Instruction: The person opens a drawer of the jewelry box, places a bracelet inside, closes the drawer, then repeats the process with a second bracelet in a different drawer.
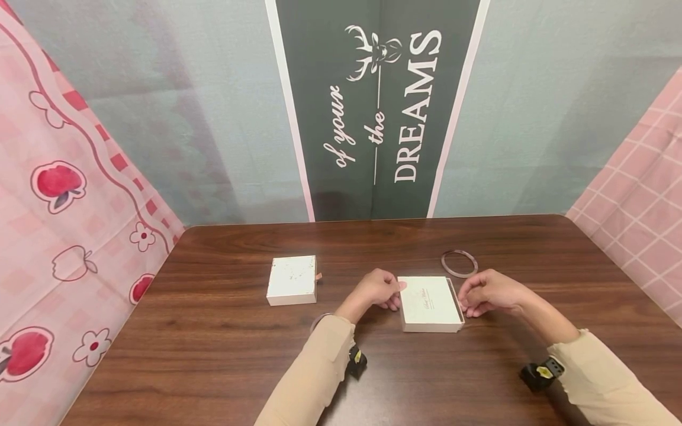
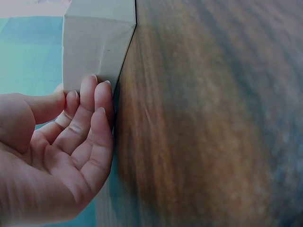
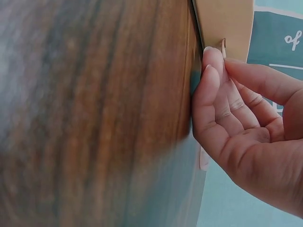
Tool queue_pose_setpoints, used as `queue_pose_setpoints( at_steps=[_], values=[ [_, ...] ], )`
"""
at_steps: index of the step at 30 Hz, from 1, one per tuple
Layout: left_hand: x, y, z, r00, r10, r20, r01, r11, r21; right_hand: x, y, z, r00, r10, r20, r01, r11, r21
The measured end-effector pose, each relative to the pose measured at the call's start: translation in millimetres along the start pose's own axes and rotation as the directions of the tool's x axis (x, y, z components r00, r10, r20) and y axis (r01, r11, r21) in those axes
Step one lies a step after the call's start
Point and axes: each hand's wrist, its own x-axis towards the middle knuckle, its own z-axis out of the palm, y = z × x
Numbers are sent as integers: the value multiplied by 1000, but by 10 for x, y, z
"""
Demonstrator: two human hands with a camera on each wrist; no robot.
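Note:
A white drawer-style gift box (image 1: 428,300) with small printed lettering lies on the table between both hands. Its inner drawer shows as a narrow strip along the right side. My left hand (image 1: 376,289) holds the box's left end, thumb at the top edge and fingertips against the end face (image 2: 97,47). At the opposite end, my right hand (image 1: 491,292) pinches a small ribbon tab (image 3: 223,46) between thumb and fingers. Just behind the box and right hand, a pale purple bangle (image 1: 476,264) lies flat.
Another white box (image 1: 292,278), with a speckled lid and a pinkish tab on its right side, sits to the left. Beside my left sleeve a second bangle (image 1: 315,322) is partly hidden. The brown wooden table (image 1: 213,355) ends at a cloth-covered wall (image 1: 234,148).

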Motion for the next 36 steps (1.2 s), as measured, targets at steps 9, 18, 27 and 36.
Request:
queue_pose_setpoints(
  at_steps=[9,18,27,36],
  values=[
    [-15,7,0,1000,-8,2,8,1000,6,-34,13,-42,1000,20,-9,-20,1000,-4],
    [-17,0,-5,1000,-4,2,4,1000,7,-67,33,-85,1000,1,13,-1,1000,-6],
    [7,-1,0,1000,-10,3,10,1000,3,-96,63,-135,1000,4,15,-4,1000,9],
    [3,-2,-5,1000,-7,10,7,1000,9,-136,90,-194,1000,3,14,-3,1000,-7]
  ],
)
